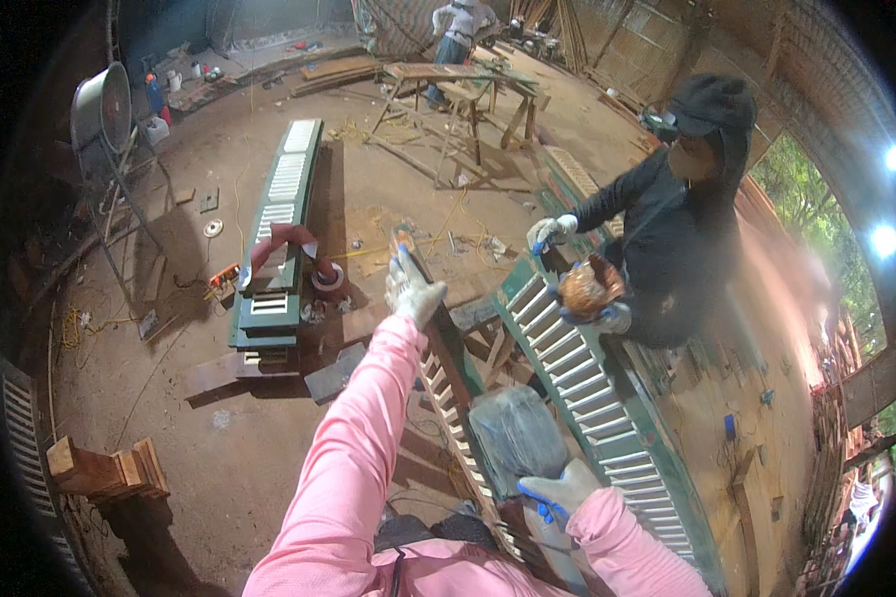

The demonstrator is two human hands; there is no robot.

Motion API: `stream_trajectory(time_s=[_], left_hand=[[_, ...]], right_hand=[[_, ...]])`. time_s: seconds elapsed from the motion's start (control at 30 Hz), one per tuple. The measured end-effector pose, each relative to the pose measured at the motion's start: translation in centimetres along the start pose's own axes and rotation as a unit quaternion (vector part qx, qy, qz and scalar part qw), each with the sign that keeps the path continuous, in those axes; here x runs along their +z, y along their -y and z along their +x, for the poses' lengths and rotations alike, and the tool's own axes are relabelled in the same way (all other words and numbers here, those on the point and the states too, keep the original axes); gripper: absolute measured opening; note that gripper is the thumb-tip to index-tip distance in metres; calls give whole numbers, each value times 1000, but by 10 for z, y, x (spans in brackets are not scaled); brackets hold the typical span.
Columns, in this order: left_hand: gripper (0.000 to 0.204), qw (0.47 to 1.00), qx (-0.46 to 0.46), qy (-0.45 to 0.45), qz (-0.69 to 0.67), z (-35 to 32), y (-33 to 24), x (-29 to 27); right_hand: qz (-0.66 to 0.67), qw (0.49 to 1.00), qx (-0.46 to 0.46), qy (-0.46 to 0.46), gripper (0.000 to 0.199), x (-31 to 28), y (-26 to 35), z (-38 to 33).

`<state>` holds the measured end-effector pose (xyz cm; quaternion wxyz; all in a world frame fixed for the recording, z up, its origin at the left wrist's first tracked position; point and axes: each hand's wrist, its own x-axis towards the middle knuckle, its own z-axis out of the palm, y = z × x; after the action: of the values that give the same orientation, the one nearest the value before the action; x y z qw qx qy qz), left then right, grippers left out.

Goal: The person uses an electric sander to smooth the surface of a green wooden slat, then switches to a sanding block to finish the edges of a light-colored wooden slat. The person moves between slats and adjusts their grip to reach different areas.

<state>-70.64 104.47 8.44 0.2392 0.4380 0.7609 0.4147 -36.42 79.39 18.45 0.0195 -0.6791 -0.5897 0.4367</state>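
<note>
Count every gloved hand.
4: your left hand, centre; right hand, lower centre; upper hand and lower hand of the co-worker at right. Hands of the distant person are unclear.

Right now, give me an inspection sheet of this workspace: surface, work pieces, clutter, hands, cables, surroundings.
Surface: brown floor, scattered with small debris.
Work pieces: green slatted panel; second slatted panel beside it; panel stack at left.
Clutter: reddish-brown strip over the stack.
Hands: left hand by the second panel's far end, right hand by a grey rounded thing; both gloved, grips unclear.
Cables: yellow cable, loosely bunched on the floor at left.
Surroundings: fan at left; co-worker at right; another person at the back.
</note>
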Motion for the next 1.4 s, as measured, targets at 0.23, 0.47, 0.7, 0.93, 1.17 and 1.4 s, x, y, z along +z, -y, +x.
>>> stream_trajectory(time_s=[0.23,0.47,0.7,0.93,1.17,1.4], left_hand=[[135,983,90,-75,-141,78,69,37],[131,946,74,109,-296,63,52,19],[121,976,97,67,-185,71,55,18],[126,982,140,-18,-122,73,75,20],[139,969,149,30,-196,70,68,26],[134,972,85,70,-209,57,56,1]], right_hand=[[82,980,-179,4,82,6,62,83],[80,994,-35,59,53,-15,143,89],[126,991,-35,16,56,-11,35,-11],[75,996,37,20,53,-12,47,-16],[119,989,12,86,38,-27,142,85],[84,995,12,58,58,-28,114,72]])
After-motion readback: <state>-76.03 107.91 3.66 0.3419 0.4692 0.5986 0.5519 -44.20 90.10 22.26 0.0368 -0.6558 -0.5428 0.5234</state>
